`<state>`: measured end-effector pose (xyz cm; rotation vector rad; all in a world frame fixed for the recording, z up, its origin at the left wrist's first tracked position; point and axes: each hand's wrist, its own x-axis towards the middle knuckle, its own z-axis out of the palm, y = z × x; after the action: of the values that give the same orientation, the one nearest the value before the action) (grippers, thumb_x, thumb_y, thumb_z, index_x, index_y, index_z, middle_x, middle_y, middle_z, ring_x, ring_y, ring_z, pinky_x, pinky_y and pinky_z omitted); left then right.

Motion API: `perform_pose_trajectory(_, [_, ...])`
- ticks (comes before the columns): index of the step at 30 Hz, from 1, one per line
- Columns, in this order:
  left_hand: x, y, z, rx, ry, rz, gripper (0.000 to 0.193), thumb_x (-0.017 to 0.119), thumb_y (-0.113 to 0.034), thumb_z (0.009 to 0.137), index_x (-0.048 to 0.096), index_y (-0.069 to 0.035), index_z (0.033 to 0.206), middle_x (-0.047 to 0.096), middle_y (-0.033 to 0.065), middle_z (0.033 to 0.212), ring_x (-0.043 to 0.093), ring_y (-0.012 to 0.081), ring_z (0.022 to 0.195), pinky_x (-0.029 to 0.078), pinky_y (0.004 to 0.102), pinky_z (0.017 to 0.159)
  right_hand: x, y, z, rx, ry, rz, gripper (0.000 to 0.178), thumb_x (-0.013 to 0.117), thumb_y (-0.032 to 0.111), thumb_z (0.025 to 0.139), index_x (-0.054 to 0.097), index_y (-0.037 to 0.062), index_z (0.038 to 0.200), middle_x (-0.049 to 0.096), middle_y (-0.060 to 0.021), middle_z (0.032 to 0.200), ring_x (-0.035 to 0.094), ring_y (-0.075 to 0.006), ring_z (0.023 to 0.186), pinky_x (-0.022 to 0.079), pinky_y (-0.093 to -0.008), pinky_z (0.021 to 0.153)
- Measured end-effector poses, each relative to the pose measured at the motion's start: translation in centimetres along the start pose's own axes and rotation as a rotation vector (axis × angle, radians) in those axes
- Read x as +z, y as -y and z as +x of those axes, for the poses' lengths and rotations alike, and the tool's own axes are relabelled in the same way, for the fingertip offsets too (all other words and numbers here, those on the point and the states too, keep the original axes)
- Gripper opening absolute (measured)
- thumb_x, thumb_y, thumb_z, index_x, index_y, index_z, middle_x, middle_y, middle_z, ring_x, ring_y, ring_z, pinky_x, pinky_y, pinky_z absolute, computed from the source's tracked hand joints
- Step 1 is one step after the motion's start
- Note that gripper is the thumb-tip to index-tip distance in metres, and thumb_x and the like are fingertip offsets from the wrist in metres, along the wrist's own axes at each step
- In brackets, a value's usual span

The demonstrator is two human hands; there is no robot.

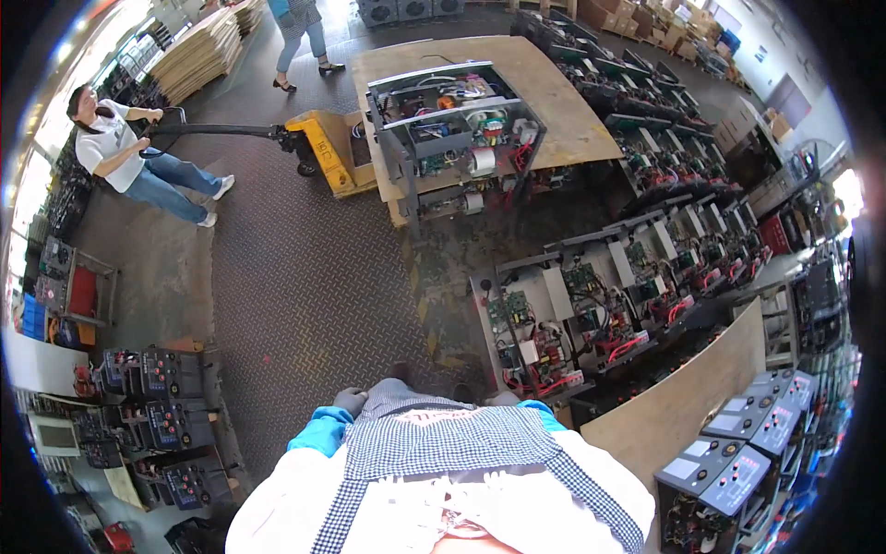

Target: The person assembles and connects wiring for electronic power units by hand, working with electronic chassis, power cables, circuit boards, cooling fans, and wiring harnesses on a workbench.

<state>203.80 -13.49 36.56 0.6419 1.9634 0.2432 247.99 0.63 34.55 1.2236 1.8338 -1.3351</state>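
Observation:
My left hand, in a grey glove below a blue cuff, hangs beside the checked apron and appears to hold nothing, though its fingers are too small to make out. Mostly hidden by the apron's edge is my right hand; its fingers do not show. Nearest to it, on the right, stands a row of open machine frames with green circuit boards and red wires. Farther ahead, another open machine chassis rests on a plywood sheet.
A person at the left grips the handle of a yellow pallet jack, which reaches the plywood's left side. Another person walks at the back. Control panels stand at lower left and lower right. Patterned metal flooring lies ahead.

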Motion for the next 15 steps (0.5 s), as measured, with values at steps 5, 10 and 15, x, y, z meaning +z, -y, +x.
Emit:
perform_pose_trajectory(5, [-4.3, 1.2, 5.8, -0.138, 0.159, -0.012, 0.049, 0.063, -0.036, 0.084, 0.061, -0.006, 0.123, 0.060, 0.0188, 0.124, 0.057, 0.0302, 0.117, 0.044, 0.0334, 0.099, -1.4, 2.3, 4.7, 0.110, -0.177, -0.065, 0.045, 0.052, 0.038, 0.086, 0.064, 0.0076, 0.117, 0.060, -0.0182, 0.122, 0.058, -0.0350, 0.111, 0.044, -0.0421, 0.097])
perform_pose_trajectory(10, [-10.0, 0.3, 11.4, 0.169, 0.177, 0.235, 0.047, 0.063, -0.033, 0.084, 0.060, -0.004, 0.121, 0.057, 0.0193, 0.127, 0.055, 0.0337, 0.117, 0.042, 0.0355, 0.101, -2.9, 7.4, 10.7, -0.166, -0.210, -0.532, 0.038, 0.053, 0.030, 0.086, 0.066, 0.0053, 0.113, 0.064, -0.0214, 0.110, 0.062, -0.0352, 0.099, 0.049, -0.0417, 0.088])
perform_pose_trajectory(15, [-13.5, 1.6, 15.9, 0.011, 0.231, -0.191, 0.045, 0.061, -0.030, 0.087, 0.060, -0.003, 0.122, 0.065, 0.0175, 0.115, 0.062, 0.0286, 0.107, 0.048, 0.0347, 0.092, -8.5, 25.9, 9.1, -0.002, -0.344, 0.178, 0.042, 0.060, 0.029, 0.084, 0.064, 0.0013, 0.114, 0.066, -0.0212, 0.109, 0.064, -0.0321, 0.100, 0.049, -0.0379, 0.087])
